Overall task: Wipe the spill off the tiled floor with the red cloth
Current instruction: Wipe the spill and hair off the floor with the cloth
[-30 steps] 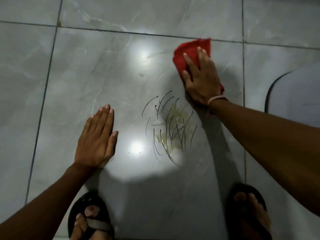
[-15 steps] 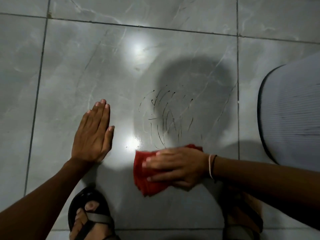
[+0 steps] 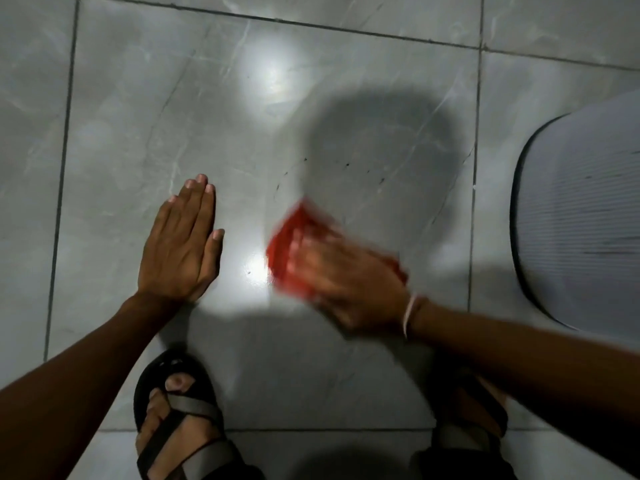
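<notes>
My right hand (image 3: 349,278) presses the red cloth (image 3: 289,247) flat on the grey tiled floor (image 3: 138,98); both are blurred by motion. The cloth sticks out past my fingers to the upper left. Just above it, only a few dark specks and thin streaks of the spill (image 3: 332,171) show on the tile, inside a round shadow. My left hand (image 3: 181,242) lies flat on the floor to the left, fingers together, palm down, holding nothing.
A grey ribbed mat (image 3: 581,209) with a dark rim lies at the right edge. My feet in dark sandals, left (image 3: 176,420) and right (image 3: 467,417), stand at the bottom. Bright light reflections glare on the tile.
My right hand swept the cloth from above the spill down across it, then back up a little to the right. Most dark streaks and the yellowish stain are gone. The left hand stayed put.
</notes>
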Demonstrator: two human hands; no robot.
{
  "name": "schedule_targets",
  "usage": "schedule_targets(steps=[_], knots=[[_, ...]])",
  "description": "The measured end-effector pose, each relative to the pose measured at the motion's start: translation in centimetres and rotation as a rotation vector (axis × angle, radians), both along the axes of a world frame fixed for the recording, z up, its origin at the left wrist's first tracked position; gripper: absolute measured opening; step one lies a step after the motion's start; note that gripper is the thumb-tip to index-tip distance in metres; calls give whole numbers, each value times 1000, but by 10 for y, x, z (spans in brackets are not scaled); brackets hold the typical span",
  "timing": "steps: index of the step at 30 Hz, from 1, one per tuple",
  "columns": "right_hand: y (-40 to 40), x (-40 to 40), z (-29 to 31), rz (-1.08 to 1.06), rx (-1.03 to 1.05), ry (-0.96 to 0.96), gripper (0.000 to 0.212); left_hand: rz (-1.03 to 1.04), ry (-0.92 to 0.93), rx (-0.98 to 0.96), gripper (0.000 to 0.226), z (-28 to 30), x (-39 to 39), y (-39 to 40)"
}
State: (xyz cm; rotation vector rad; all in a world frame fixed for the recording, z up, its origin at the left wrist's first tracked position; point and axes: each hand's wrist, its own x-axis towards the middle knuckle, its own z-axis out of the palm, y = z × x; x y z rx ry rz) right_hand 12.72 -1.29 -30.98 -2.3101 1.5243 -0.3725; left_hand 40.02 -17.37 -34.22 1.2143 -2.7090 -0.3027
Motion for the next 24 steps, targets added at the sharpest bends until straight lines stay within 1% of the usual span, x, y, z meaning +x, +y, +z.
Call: schedule_targets(steps=[1,3,5,6,7,8,10,12,13,14,15,16,18,19,21,22,24], knots=[[37,16,1,173,46,-41,56,-2,1,-9,63,0,0,0],[72,27,-6,435,71,-86,56,-2,2,-13,63,-1,1,0],[57,16,-16,596,34,-80,57,-10,6,-23,63,-1,1,-1],[39,7,-19,612,4,-57,56,-11,9,-22,63,-1,1,0],[17,-6,-19,551,-37,-23,54,-11,15,-17,63,-1,0,-1],[-8,-22,-19,411,-66,2,51,-8,15,-14,63,-1,-1,-1],[-64,-56,-12,-26,-114,34,49,-3,15,-18,62,-1,0,0],[-116,-85,-4,-482,-88,38,54,-10,16,-25,62,0,1,-1],[-134,-92,-2,-629,-53,38,57,-13,16,-25,62,-1,2,0],[-144,-93,-1,-709,-33,43,59,-13,17,-26,62,-1,2,-1],[-142,-90,-2,-725,-12,47,60,-12,18,-21,62,-2,2,-1],[-130,-82,-2,-685,-1,48,61,-9,19,-14,62,-3,2,0],[-72,-54,0,-501,6,38,59,-4,19,-6,62,-3,2,0],[-31,-37,2,-381,26,18,58,-7,20,-2,62,-3,2,0],[44,-8,6,-73,77,-22,58,-8,19,-1,63,-2,2,0],[67,-3,5,72,89,-26,57,-5,19,0,63,-2,2,0],[72,-12,-5,309,65,-14,55,6,20,-8,63,-2,2,1]])
